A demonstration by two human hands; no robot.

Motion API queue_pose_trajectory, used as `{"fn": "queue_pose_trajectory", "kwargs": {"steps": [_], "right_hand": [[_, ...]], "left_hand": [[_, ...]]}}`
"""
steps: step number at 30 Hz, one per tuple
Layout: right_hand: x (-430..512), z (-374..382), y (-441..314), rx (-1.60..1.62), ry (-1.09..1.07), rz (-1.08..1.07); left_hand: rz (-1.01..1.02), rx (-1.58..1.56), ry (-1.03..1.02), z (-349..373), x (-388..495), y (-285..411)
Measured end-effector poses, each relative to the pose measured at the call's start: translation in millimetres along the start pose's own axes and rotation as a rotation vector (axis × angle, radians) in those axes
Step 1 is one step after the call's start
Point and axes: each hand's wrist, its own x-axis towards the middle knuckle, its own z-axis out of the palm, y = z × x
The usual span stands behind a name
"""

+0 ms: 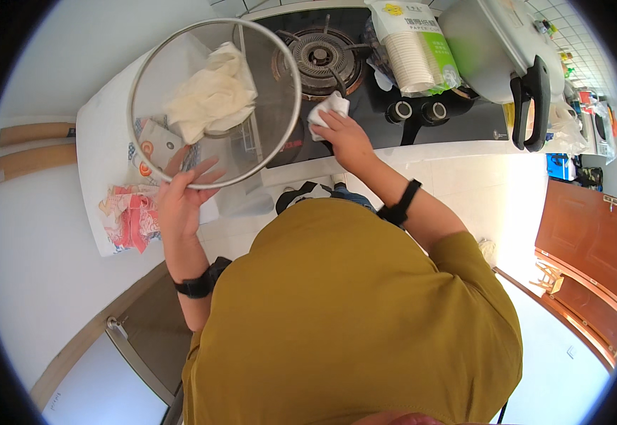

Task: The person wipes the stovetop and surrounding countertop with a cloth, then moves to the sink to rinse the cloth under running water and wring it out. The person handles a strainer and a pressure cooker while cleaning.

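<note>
My left hand (185, 199) holds a large round glass lid (276, 127) by its metal rim, with some fingers seen through the glass. Behind or beneath the glass shows a crumpled cream cloth or bag (215, 95); whether it touches the lid I cannot tell. My right hand (345, 139) presses a folded white cloth (328, 114) on the black glass gas hob (372, 122), just in front of the left burner (320, 56). Two black control knobs (417, 111) sit to the right of that hand.
A sleeve of paper cups (412, 58) lies on the hob, right of the burner. Beyond it stands a large metal pot (486, 53) with a black handle (531, 106). A red and white patterned cloth (135, 215) lies at the left on a white-covered surface (95, 138).
</note>
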Motion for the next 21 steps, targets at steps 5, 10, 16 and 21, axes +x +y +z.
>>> {"fn": "queue_pose_trajectory", "kwargs": {"steps": [5,10,16,21], "right_hand": [[-35,-32,16,0.004,-0.046,0.109],[-49,-68,32,0.278,-0.063,0.344],[-55,-101,44,0.824,0.012,0.623],[-54,-110,51,0.926,0.036,0.580]], "left_hand": [[-0.092,-0.046,-0.069,38,40,-9],[-0.131,-0.094,-0.239,74,81,-13],[-0.191,-0.046,-0.176,107,122,-22],[-0.172,-0.047,-0.176,122,138,-27]]}}
